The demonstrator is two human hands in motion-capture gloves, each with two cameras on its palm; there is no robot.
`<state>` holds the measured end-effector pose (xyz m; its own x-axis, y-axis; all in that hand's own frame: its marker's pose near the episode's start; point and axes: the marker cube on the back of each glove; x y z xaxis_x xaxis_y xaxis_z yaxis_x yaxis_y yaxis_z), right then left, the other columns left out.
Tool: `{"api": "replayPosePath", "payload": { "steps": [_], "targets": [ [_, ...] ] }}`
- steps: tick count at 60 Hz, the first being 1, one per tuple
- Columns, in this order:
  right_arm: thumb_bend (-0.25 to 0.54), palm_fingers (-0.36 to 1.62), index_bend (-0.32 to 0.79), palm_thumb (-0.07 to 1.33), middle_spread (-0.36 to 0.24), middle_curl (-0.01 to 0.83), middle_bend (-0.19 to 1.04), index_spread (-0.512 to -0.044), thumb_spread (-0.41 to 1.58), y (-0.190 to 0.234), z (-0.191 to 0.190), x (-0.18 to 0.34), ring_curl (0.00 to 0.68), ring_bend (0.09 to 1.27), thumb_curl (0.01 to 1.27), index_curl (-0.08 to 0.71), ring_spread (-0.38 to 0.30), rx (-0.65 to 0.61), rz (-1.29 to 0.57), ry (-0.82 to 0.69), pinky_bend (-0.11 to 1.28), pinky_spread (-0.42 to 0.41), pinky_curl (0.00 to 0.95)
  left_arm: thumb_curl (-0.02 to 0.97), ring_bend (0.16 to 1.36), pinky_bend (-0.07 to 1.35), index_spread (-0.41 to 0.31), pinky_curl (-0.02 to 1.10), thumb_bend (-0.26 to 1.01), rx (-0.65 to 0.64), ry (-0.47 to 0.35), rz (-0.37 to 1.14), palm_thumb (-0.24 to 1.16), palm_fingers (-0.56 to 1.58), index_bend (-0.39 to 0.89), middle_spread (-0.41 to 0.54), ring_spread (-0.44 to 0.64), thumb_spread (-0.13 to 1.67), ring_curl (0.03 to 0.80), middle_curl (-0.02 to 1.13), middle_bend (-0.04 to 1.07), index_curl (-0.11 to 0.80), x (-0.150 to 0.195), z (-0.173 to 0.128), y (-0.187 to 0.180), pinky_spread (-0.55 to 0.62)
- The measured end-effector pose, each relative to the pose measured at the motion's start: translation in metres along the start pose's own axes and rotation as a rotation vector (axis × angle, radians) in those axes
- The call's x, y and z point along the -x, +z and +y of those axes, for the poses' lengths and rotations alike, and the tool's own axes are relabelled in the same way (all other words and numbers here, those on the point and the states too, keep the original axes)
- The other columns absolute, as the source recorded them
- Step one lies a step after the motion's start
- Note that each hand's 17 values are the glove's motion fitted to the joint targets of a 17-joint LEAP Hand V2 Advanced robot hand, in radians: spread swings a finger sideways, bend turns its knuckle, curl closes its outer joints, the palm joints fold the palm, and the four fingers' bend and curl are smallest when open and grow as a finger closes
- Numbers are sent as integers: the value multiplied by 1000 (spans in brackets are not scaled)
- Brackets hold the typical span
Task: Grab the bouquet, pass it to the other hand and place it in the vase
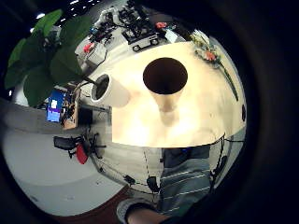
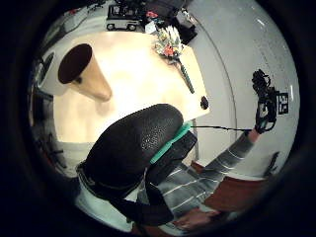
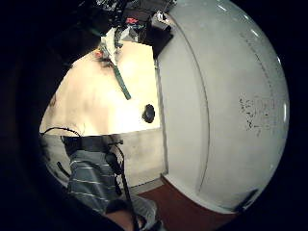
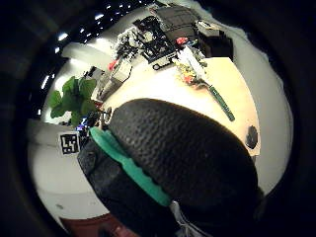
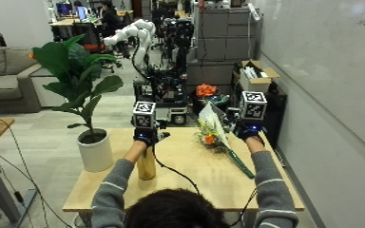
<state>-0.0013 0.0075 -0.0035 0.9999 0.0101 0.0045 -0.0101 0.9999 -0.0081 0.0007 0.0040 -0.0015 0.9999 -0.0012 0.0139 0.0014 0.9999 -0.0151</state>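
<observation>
One bouquet point(image 5: 213, 129) lies flat on the wooden table point(image 5: 188, 190), flower heads toward the far edge and the green-wrapped stem running toward the near right corner. One vase point(image 5: 146, 164), a tall tan cone with a dark mouth, stands upright on the table to the left of the bouquet, well apart from it.

The left hand point(image 5: 146, 135) is raised above the vase; the right hand point(image 5: 249, 130) is raised beside the bouquet's right side. Neither hand touches anything. In the outside view the fingers are too small to read. The thumb-side palm views each show a glove thumb point(image 2: 140, 143) arched in front of the lens with nothing under it, but not the fingers; whether either hand is released or clenched cannot be told.

The left little-finger view looks down into the vase mouth point(image 1: 165, 74), which the outside view does not show. The right-hand views show one small dark round object point(image 3: 148, 113) on the table near the stem end.

One white pot point(image 5: 95, 151) with a large-leafed plant point(image 5: 75, 71) stands on the table's left end, beside the vase. A cardboard box point(image 5: 256, 76) sits past the far right edge.
</observation>
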Motion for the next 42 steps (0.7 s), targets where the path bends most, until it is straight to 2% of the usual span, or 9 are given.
{"api": "replayPosePath", "payload": {
  "steps": [1,3,6,13,22,36,42],
  "targets": [
    [40,506,48,80,-4,57,223,-196,402,-1,1,0,88,432,22,3,17,0,-2,1,468,92,105,33,337,262,-49,44,2,1,-1,-2,31,355,216,76,132,380,53,52,217,64,0,0,0,196],
    [36,478,59,87,-5,86,227,-243,533,0,0,-1,135,466,33,31,22,-8,-13,0,500,116,155,51,351,268,-61,74,-5,3,-3,-7,33,340,210,96,173,494,82,84,207,93,-1,-2,1,249],
    [28,444,70,92,-3,124,238,-293,686,3,-5,-5,184,498,51,55,27,-27,-26,-11,530,141,204,75,364,268,-74,108,-13,1,-6,-10,32,325,201,117,218,623,112,122,196,129,-4,-6,4,307],
    [2,410,85,98,-1,188,254,-353,902,9,-4,-16,237,537,88,77,33,-17,-47,1,559,170,255,126,386,263,-90,154,-21,12,-7,-6,21,302,180,150,285,790,147,172,184,192,-8,-7,7,382],
    [-16,398,97,96,-1,242,257,-370,1022,14,-6,-26,270,562,128,101,35,21,-48,18,571,175,286,176,401,268,-97,199,-25,24,8,-21,8,284,170,164,314,877,172,215,183,244,-14,-5,8,410],
    [-20,391,102,85,10,298,256,-377,1081,1,7,-10,300,577,170,125,37,31,-28,39,570,175,313,227,422,267,-94,248,-28,14,64,16,-5,272,170,164,322,918,205,255,177,296,-30,-3,11,426],
    [-17,425,110,92,11,313,254,-371,1088,-1,-5,-3,308,583,183,138,31,-14,0,-1,562,169,319,241,428,264,-93,263,-29,10,93,31,-7,265,170,167,322,925,216,267,178,310,-41,3,8,428]
  ]
}}
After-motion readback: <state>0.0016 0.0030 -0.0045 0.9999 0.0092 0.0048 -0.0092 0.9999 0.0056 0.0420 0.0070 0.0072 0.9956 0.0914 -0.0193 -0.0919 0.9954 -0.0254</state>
